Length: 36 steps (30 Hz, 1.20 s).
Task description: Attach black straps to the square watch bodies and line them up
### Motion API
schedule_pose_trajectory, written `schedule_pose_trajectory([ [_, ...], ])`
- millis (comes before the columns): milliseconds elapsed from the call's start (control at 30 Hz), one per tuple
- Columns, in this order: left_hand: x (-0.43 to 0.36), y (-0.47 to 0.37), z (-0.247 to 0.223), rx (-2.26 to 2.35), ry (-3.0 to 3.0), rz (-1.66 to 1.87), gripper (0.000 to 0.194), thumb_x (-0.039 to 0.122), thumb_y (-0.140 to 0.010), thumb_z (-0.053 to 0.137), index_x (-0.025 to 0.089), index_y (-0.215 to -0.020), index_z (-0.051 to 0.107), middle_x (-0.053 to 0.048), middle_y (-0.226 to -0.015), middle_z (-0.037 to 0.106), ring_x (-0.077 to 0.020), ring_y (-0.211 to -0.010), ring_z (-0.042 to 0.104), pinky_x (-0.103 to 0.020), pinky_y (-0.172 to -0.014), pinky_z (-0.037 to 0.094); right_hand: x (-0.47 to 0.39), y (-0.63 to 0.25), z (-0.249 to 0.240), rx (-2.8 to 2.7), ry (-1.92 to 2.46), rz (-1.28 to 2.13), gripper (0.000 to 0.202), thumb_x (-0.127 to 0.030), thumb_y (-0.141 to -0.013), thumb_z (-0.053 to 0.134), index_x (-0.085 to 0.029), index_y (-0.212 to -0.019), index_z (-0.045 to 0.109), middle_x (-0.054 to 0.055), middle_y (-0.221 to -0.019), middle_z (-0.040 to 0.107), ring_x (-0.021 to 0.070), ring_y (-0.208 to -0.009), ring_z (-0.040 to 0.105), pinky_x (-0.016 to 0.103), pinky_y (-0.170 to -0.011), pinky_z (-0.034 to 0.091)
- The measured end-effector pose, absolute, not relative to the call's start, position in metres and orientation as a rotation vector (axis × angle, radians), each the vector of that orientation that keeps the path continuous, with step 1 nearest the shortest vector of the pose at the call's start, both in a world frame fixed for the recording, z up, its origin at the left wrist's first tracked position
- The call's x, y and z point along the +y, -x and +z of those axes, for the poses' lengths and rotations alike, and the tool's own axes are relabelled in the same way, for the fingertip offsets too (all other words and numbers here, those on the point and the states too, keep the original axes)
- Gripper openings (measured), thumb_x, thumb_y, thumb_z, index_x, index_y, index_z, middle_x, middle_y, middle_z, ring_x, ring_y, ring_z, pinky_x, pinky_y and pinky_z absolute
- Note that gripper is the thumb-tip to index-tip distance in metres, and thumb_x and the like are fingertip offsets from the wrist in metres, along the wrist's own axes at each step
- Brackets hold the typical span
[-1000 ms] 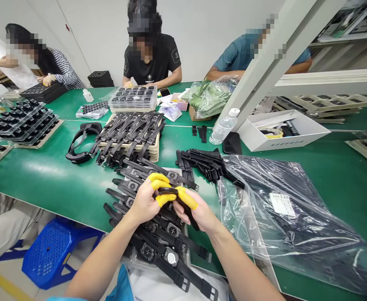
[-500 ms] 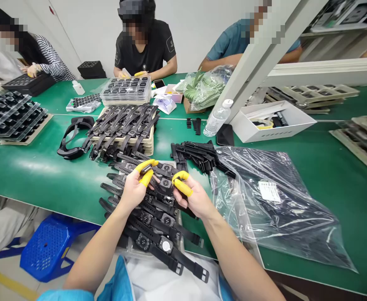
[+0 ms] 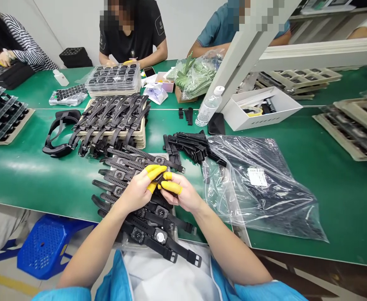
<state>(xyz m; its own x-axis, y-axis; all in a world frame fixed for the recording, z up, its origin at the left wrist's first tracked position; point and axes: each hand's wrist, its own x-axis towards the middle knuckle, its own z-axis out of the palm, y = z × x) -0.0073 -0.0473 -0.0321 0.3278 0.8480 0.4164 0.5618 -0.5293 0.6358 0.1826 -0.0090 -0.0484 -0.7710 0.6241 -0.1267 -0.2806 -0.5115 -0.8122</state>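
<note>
My left hand (image 3: 141,186) and my right hand (image 3: 181,190) meet above a tray of smartwatches, with yellow covers on thumbs and fingertips. Between them is a small black watch (image 3: 160,179), pinched from both sides and largely hidden by the fingers. Under and around my hands, watches with black straps (image 3: 161,212) lie in slanting rows, most showing round sensors on their backs. One strap pair with buckles (image 3: 183,251) hangs over the near edge of the tray. A pile of loose black straps (image 3: 191,146) lies beyond my right hand.
A second watch stack (image 3: 112,119) stands behind, beside a black headset (image 3: 56,138). To the right are a clear plastic bag (image 3: 265,188), a water bottle (image 3: 210,106) and a white box (image 3: 261,109). Several people sit across the table; a blue stool (image 3: 45,246) is lower left.
My hands have come together, and both now grip the black watch between them. The whole view has shifted, so the table's objects appear higher and farther left.
</note>
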Motion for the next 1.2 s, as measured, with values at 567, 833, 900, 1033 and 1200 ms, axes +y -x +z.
schedule_pose_trajectory([
  [567,-0.052,0.002,-0.022,1.366,-2.307,0.915,0.047,0.021,-0.105,0.044,0.015,-0.151,0.049,-0.018,-0.131,0.059,-0.0285,-0.125,0.06,-0.047,-0.108,0.057,-0.005,-0.181,-0.04,-0.884,0.661,2.344,0.034,-0.044,-0.081,0.078,-0.022,-0.085,0.052,-0.013,-0.043,0.042,0.0045,-0.035,0.021,0.016,-0.035,0.017],
  [833,-0.055,0.002,-0.017,1.45,-2.497,0.712,0.045,0.023,-0.102,0.044,0.011,-0.145,0.053,-0.02,-0.125,0.063,-0.0313,-0.123,0.06,-0.048,-0.105,0.058,-0.003,-0.182,-0.037,-0.93,0.76,2.344,0.035,-0.045,-0.079,0.078,-0.021,-0.083,0.053,-0.014,-0.042,0.036,0.0042,-0.037,0.016,0.016,-0.035,0.015],
  [900,-0.055,0.002,-0.015,1.437,-2.502,0.689,0.046,0.022,-0.102,0.044,0.01,-0.146,0.052,-0.02,-0.127,0.063,-0.0314,-0.124,0.06,-0.048,-0.106,0.058,-0.003,-0.182,-0.037,-0.923,0.748,2.354,0.036,-0.046,-0.079,0.078,-0.022,-0.082,0.052,-0.014,-0.042,0.036,0.0043,-0.037,0.017,0.016,-0.035,0.015],
  [1033,-0.055,-0.002,-0.015,1.508,-2.528,0.582,0.043,0.023,-0.1,0.047,0.011,-0.141,0.055,-0.019,-0.124,0.064,-0.0307,-0.12,0.062,-0.047,-0.104,0.058,-0.006,-0.183,-0.038,-0.917,0.76,2.368,0.039,-0.049,-0.079,0.079,-0.022,-0.082,0.052,-0.013,-0.043,0.035,0.0043,-0.038,0.017,0.016,-0.036,0.015],
  [1200,-0.056,-0.008,-0.017,1.608,-2.584,0.395,0.044,0.026,-0.098,0.053,0.006,-0.138,0.058,-0.021,-0.121,0.066,-0.0312,-0.115,0.064,-0.045,-0.101,0.059,-0.008,-0.184,-0.043,-0.949,0.824,2.346,0.046,-0.055,-0.078,0.082,-0.022,-0.081,0.05,-0.013,-0.045,0.035,0.0038,-0.04,0.018,0.015,-0.038,0.015],
])
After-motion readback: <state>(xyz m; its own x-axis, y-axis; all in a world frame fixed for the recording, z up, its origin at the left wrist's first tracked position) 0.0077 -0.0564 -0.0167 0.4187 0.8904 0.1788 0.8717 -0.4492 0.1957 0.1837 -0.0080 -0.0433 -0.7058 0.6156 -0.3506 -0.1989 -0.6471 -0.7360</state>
